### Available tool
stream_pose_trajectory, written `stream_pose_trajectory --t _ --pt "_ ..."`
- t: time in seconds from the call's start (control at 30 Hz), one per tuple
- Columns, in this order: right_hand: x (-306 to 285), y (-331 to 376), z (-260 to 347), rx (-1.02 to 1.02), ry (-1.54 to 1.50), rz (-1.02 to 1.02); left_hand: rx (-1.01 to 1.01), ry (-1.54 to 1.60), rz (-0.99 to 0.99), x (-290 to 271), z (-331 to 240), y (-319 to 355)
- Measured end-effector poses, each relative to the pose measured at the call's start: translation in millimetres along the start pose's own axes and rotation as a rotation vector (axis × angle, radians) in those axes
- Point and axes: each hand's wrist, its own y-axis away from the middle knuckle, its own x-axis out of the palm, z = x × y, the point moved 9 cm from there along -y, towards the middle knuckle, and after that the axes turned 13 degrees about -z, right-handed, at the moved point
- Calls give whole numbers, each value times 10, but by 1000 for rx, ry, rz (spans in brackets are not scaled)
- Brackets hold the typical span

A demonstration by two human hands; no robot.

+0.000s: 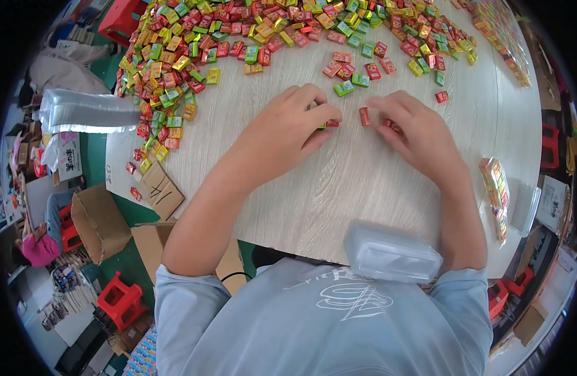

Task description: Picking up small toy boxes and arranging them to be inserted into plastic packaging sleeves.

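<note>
Head view shows, at upper centre, the left hand [298, 122] curled on small boxes [332, 124], the right hand [414, 128] cupping red boxes [394, 126] beside a loose red box [364, 116] on the tabletop [301, 194], seemingly a gathering step whose next move calls for a light pinch.

The boxes are small, oblong and glossy, with printed faces. A red box [332, 124] shows at the fingers of the left hand [287, 122], end out, with a sliver of a green box [322, 126] beside it; the rest of both is hidden. Another red box [392, 126] sits inside the curled fingers of the right hand [415, 128], mostly covered, so its full pose cannot be told. A single red box [364, 116] lies on the table [313, 194] between the hands, close by the right fingertips, its long side running away from the person, slightly slanted.
</note>
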Motion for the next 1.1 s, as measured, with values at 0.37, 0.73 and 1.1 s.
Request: stream_pose_trajectory --t 0.37,0.73,1.1 --pt "-67 -5 -188 421 -98 -159 -7 3 -5 15 -11 -21" --pt "133 -143 118 25 87 -80 -26 46 2 33 -11 -22" --pt "6 59 -152 350 -233 161 -100 113 -31 11 32 -12"
